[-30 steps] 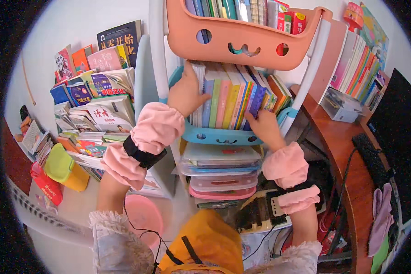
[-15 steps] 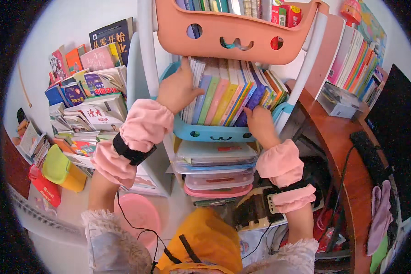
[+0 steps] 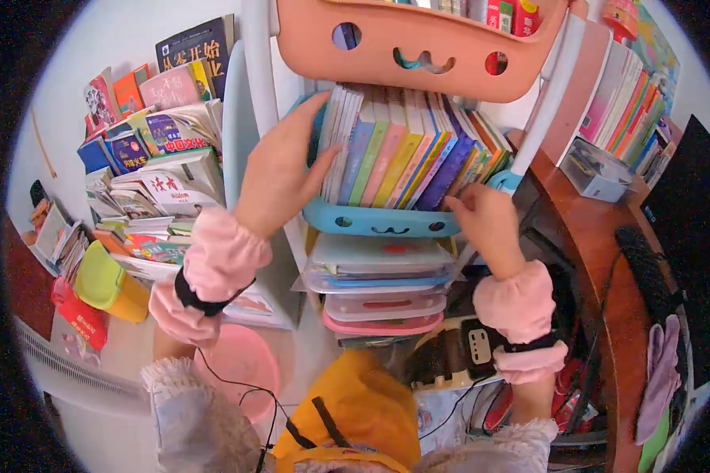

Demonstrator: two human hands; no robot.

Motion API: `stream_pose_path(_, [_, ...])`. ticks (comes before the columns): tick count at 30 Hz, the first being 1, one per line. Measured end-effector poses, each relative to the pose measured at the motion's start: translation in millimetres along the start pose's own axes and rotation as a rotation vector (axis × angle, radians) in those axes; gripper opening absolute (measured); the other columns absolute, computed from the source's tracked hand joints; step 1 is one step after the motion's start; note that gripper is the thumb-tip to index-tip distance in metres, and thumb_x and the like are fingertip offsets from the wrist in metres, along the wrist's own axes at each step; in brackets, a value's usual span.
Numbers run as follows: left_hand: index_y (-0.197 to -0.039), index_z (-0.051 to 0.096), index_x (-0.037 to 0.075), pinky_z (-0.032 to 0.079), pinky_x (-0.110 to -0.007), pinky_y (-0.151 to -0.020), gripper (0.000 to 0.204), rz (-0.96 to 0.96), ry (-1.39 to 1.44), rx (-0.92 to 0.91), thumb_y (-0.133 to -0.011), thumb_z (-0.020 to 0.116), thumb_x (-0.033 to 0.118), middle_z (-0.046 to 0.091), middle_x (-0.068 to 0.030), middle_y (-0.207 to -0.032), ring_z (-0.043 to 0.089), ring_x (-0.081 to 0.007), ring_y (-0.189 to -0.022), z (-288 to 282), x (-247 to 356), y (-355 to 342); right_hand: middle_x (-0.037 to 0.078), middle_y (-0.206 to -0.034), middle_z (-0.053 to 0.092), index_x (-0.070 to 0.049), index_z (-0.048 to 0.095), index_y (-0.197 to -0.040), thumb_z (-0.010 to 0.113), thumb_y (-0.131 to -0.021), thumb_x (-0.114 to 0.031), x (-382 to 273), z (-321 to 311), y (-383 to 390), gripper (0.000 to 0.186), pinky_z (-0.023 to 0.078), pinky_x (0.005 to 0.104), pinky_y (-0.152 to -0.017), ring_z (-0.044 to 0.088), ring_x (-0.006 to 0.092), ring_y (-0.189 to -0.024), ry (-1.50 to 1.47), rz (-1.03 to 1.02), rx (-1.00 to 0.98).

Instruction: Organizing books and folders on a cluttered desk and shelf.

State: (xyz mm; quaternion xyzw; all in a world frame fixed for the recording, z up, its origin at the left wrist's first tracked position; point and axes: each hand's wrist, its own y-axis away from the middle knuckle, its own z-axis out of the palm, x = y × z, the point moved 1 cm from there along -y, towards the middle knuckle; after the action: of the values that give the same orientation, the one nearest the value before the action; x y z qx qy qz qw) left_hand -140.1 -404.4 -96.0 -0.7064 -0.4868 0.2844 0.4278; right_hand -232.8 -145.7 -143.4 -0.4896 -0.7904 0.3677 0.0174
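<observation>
A blue basket (image 3: 402,223) on a white-framed rack holds a row of upright and leaning books (image 3: 386,154) with pastel, yellow and purple spines. My left hand (image 3: 288,165) is at the basket's left end beside the white books (image 3: 341,142), thumb and fingers apart and fingertips reaching up along them. My right hand (image 3: 485,225) is at the right front of the basket, below the purple books (image 3: 450,169), fingers loosely bent and apart, fingertips at the lower spines and rim; contact is unclear. Pink scrunchies circle both forearms.
An orange basket (image 3: 410,83) hangs above; lidded boxes (image 3: 383,268) are stacked below. A book rack (image 3: 158,181) is at left, with a pink bin (image 3: 241,351) below. A wooden desk (image 3: 592,252) at right carries books, a clear box (image 3: 596,169) and a monitor (image 3: 682,236).
My left hand has drawn left and down, its fingers stretching out along the basket's left end. My right hand has moved right along the rim. The basket appears slightly higher in view.
</observation>
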Motion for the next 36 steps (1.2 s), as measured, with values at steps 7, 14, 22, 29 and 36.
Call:
stream_pose_path(7, [-0.116,0.044,-0.002,0.041,-0.039,-0.087,0.049,-0.145,0.182,-0.058,-0.073,0.066,0.006,0.052,-0.0214,-0.111,0.051,-0.0374,-0.101,3.5,-7.9,139.9,0.017,-0.057,0.059,0.000,0.065,-0.063,0.071,-0.068,-0.028,43.3,6.8,45.5,0.029,0.049,0.0380,-0.057,0.061,0.0330,-0.057,0.108,-0.158,-0.416])
stream_pose_path(14, [-0.136,0.023,0.002,0.036,-0.040,-0.096,0.078,-0.365,0.298,-0.448,-0.075,0.068,0.018,0.038,-0.0238,-0.129,0.040,-0.0395,-0.117,30.3,2.9,204.9,0.029,-0.110,0.050,0.001,0.042,-0.123,0.075,-0.065,-0.032,24.4,21.5,86.4,0.074,0.047,0.0426,-0.076,0.054,0.0427,-0.094,0.064,-0.174,-0.558])
stream_pose_path(22, [-0.141,0.011,0.004,0.038,-0.037,-0.094,0.079,-0.437,0.468,-0.480,-0.076,0.056,-0.001,0.037,-0.0243,-0.131,0.043,-0.0383,-0.116,74.1,2.4,213.4,0.028,-0.096,0.058,0.003,0.044,-0.120,0.074,-0.065,-0.027,48.4,46.7,95.6,0.070,0.048,0.0423,-0.074,0.058,0.0425,-0.084,-0.055,-0.100,-0.490])
stream_pose_path(29, [-0.137,0.024,0.000,0.037,-0.035,-0.095,0.064,-0.236,0.392,-0.348,-0.081,0.056,0.003,0.043,-0.0225,-0.127,0.046,-0.0336,-0.115,33.2,-13.5,209.9,0.025,-0.085,0.062,0.000,0.047,-0.111,0.071,-0.071,-0.030,52.0,5.8,74.0,0.055,0.049,0.0466,-0.071,0.060,0.0426,-0.080,0.204,0.159,-0.542])
stream_pose_path(36, [-0.118,0.045,-0.004,0.044,-0.034,-0.078,0.039,-0.564,0.411,-0.021,-0.083,0.057,0.008,0.056,-0.0198,-0.099,0.057,-0.0289,-0.091,60.7,-50.0,183.3,0.024,-0.084,0.062,0.001,0.054,-0.097,0.061,-0.082,-0.025,109.0,38.6,42.7,0.031,0.048,0.0465,-0.064,0.059,0.0427,-0.077,-0.266,0.069,-0.067])
